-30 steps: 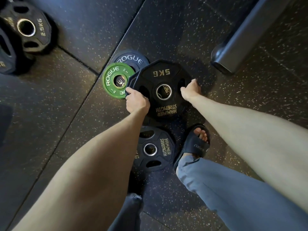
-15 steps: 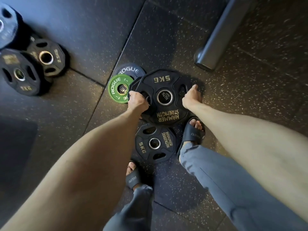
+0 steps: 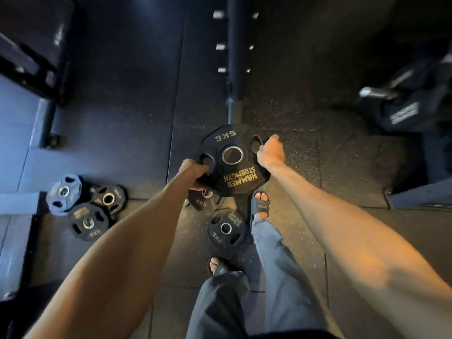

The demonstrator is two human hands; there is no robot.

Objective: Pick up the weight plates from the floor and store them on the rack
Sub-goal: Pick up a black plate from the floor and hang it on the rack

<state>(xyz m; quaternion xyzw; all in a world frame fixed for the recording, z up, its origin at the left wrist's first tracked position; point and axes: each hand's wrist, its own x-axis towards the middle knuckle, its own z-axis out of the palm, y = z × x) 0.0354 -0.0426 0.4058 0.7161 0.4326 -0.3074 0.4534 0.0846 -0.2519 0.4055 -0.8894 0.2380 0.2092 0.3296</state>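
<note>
A black 5 kg Hammer Strength plate (image 3: 234, 165) hangs above the floor, held flat between both hands. My left hand (image 3: 194, 171) grips its left grip hole. My right hand (image 3: 270, 152) grips the rim at its right grip hole. Beneath it on the floor lie a partly hidden black plate (image 3: 204, 200) and another black 5 kg plate (image 3: 226, 228). A sliver of a green plate (image 3: 187, 203) shows by my left wrist. Three more black plates (image 3: 86, 207) lie in a cluster at the left.
A dark upright post (image 3: 233, 52) with side pegs stands straight ahead. A loaded weight horn with plates (image 3: 403, 106) is at the right. A bench frame (image 3: 49, 118) is at the left. My sandalled feet (image 3: 260, 204) stand beside the floor plates.
The 5 kg plate has come up off the floor in both hands. The view has risen and tilted forward, bringing the post and the right-hand plates into sight.
</note>
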